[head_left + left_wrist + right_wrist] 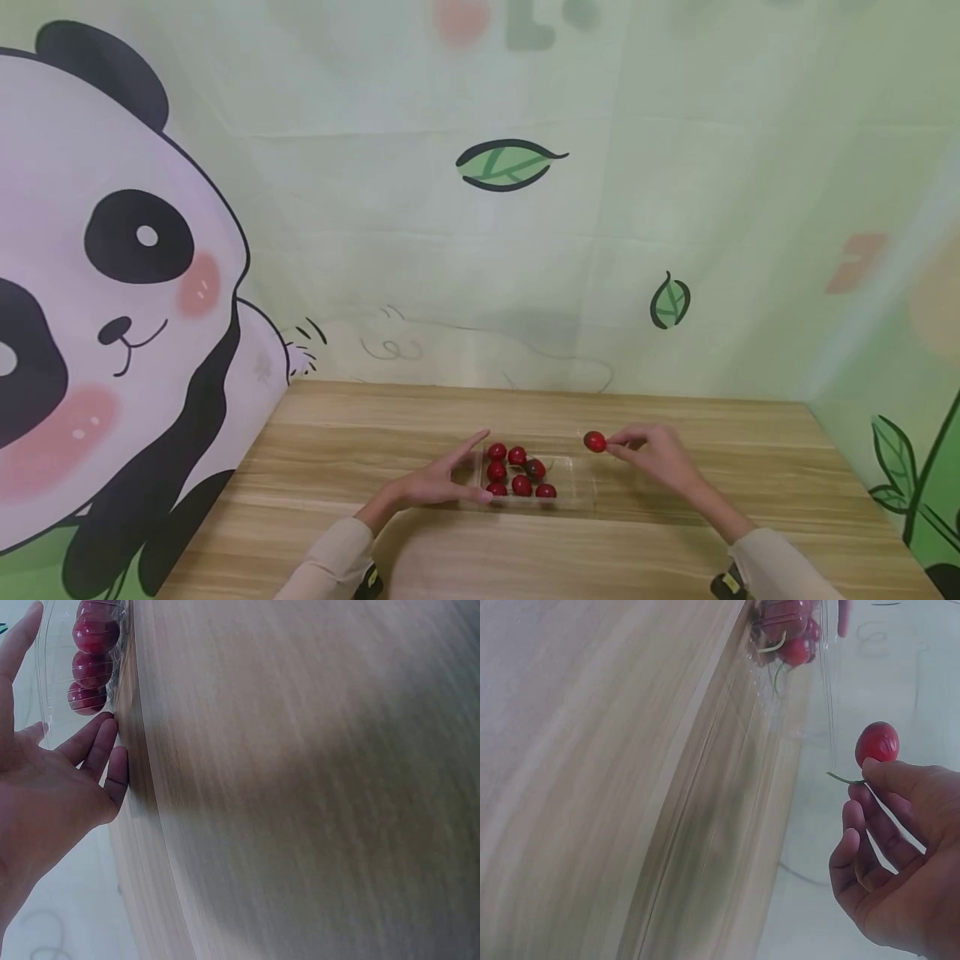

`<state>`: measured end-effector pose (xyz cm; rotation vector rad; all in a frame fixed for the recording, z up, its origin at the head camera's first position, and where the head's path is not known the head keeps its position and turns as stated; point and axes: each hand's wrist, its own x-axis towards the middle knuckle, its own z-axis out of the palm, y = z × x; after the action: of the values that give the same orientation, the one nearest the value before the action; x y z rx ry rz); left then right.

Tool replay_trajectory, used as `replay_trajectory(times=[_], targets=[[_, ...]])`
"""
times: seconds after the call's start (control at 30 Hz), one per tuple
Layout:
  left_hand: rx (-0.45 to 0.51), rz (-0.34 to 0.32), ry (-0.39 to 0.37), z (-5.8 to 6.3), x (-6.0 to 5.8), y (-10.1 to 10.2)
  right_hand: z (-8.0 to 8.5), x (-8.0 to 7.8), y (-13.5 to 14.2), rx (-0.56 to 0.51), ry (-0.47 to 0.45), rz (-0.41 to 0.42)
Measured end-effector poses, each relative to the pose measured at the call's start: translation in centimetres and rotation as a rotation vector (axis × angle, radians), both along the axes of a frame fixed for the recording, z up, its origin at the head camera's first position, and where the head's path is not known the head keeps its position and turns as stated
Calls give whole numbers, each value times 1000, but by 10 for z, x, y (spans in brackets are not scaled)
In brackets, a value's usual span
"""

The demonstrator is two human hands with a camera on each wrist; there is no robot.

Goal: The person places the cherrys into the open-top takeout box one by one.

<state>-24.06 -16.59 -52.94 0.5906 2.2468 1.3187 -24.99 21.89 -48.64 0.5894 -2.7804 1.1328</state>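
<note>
A clear plastic box (577,492) on the wooden table holds several red cherries (521,485), mostly in its left half; some show green stems in the right wrist view. My left hand (431,485) is at the box's left end, fingers spread, with thumb and forefinger along opposite sides. In the left wrist view its fingers (99,750) look straight and relaxed beside the box end. Up to the right of the box, my right hand (658,457) pinches one cherry (877,742) between thumb and forefinger, close to its green stem. Its other fingers are loosely curled.
The light wooden table (450,554) extends around the box on all sides. Behind it hangs a pale green cloth backdrop (360,217) with a printed panda (142,333) on the left and leaves (510,165).
</note>
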Motion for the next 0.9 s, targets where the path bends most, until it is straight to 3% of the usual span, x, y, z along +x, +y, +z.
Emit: replay_trajectory(times=[0.47,0.9], targets=[[5,-7,-4,1,-1,2,-2,0,-15,-35,58,155],[12,-1,-14,2,2,0,-5,0,-32,-9,80,203]])
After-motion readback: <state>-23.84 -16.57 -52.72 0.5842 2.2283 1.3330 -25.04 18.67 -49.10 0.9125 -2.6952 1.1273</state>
